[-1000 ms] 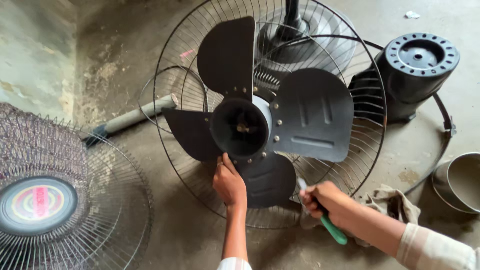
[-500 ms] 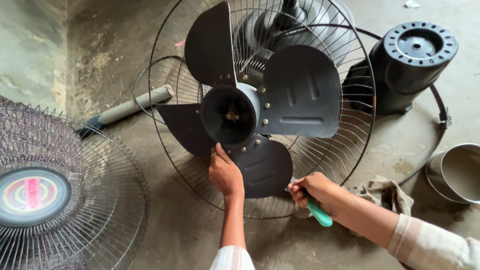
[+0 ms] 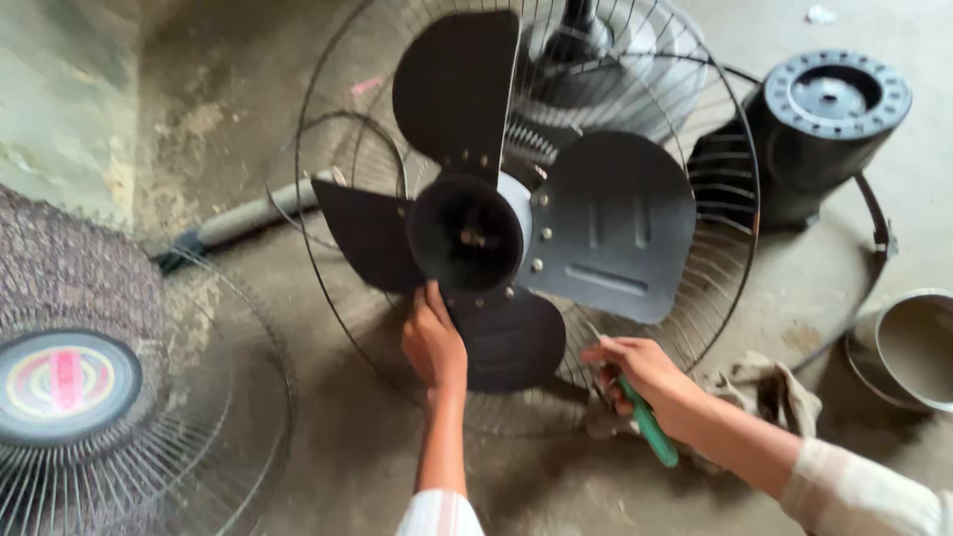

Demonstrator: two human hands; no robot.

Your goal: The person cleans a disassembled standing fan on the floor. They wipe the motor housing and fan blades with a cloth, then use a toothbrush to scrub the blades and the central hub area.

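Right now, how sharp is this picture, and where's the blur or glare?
Head view: motion blur softens everything; the black four-bladed metal fan and round wire guard smear most, both hands less. Light is dim and flat, no glare; soft shadow under the black cylindrical motor housing.

Left hand (image 3: 434, 342) flat, right hand (image 3: 635, 372) clenched
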